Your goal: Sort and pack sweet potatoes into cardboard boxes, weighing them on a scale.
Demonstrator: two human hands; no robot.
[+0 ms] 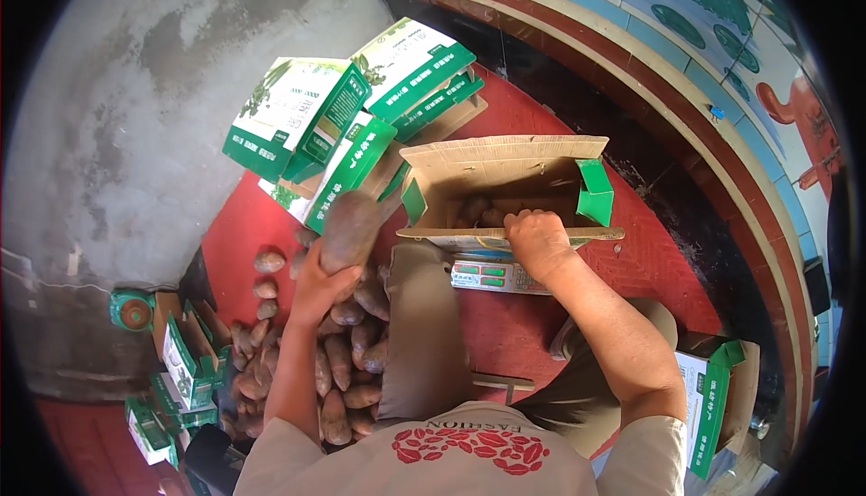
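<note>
My left hand (321,278) is raised over the left side, its fingers wrapped round the lower end of a large brown sweet potato (350,230). Below it a heap of sweet potatoes (338,365) lies on the red floor, beside my left leg. In front of me stands an open cardboard box (505,155) with green end flaps. The fingers of my right hand (539,236) are closed over its near edge. A few sweet potatoes (480,211) show in the shadow at the bottom of the box; the near wall hides part of them. The box rests on a digital scale (496,276).
Green and white cartons (298,113) are stacked beyond the heap, against a grey wall (171,72). More cartons (185,365) stand at the lower left, near a small green round device (133,310). Another open carton (717,397) is at my right. A curved ledge (713,149) bounds the right side.
</note>
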